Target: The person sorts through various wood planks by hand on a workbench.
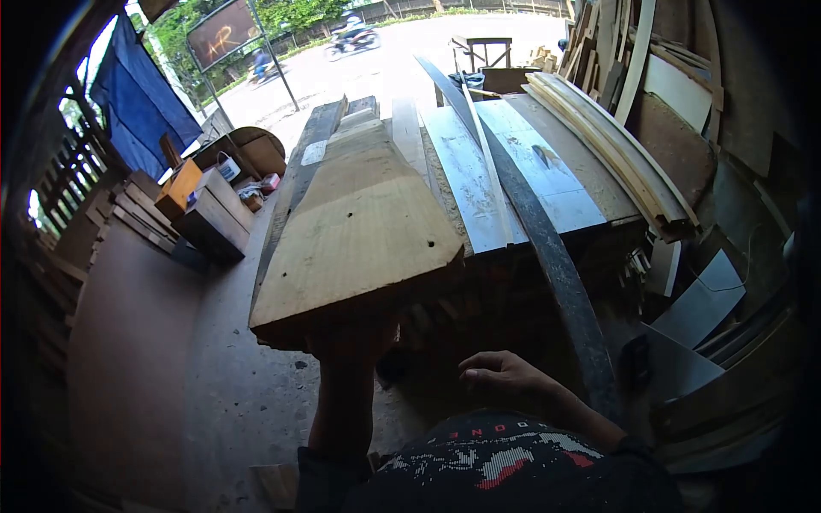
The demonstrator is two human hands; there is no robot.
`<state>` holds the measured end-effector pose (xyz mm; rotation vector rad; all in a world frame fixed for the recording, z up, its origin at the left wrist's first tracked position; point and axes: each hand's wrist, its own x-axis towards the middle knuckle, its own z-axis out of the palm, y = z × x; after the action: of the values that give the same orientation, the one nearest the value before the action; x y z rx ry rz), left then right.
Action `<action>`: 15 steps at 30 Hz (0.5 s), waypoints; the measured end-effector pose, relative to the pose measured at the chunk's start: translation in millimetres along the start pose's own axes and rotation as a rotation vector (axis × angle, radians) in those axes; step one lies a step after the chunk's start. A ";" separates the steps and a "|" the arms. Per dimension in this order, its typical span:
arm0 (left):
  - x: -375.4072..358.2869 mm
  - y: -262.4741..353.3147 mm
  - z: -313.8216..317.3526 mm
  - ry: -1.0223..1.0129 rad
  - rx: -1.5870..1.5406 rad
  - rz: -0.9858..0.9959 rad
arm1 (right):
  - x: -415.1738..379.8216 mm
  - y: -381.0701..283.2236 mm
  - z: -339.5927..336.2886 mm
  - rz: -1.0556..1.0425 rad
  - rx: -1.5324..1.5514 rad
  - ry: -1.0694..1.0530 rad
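A thick, pale wooden board (pixel 368 231) with several small dark holes stretches away from me, its near end toward my body. My left hand (pixel 352 340) is in shadow beneath that near end and grips it from below; most of its fingers are hidden. My right hand (pixel 505 374) hovers in front of my shirt, to the right of the board and apart from it. Its fingers are loosely bent, a gap shows by the thumb, and nothing is visible in it.
A long dark strip (pixel 547 248) crosses the workbench diagonally, over pale blue-white panels (pixel 470 184). Long curved wooden strips (pixel 611 150) lie farther right, near leaning boards (pixel 676 137). Wooden boxes (pixel 214 214) stand on the left. Motorbikes pass on the road outside.
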<state>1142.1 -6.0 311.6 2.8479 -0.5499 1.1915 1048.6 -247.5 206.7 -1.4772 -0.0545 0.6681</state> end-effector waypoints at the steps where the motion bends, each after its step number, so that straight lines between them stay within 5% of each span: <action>1: 0.8 -1.4 2.6 0.005 -0.029 0.006 | -1.1 -0.2 -0.3 0.006 -0.001 0.000; 12: -16.0 -17.5 44.7 0.032 -0.557 -0.014 | -4.4 -7.0 -0.7 -0.033 -0.007 0.021; 15: -33.8 -9.7 64.5 -0.016 -1.038 -0.104 | 1.6 4.0 -4.2 -0.442 -0.107 0.371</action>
<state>1167.7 4.9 243.6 1.9542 -0.7238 0.5772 1050.2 -250.8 201.9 -1.6026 -0.1275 0.0306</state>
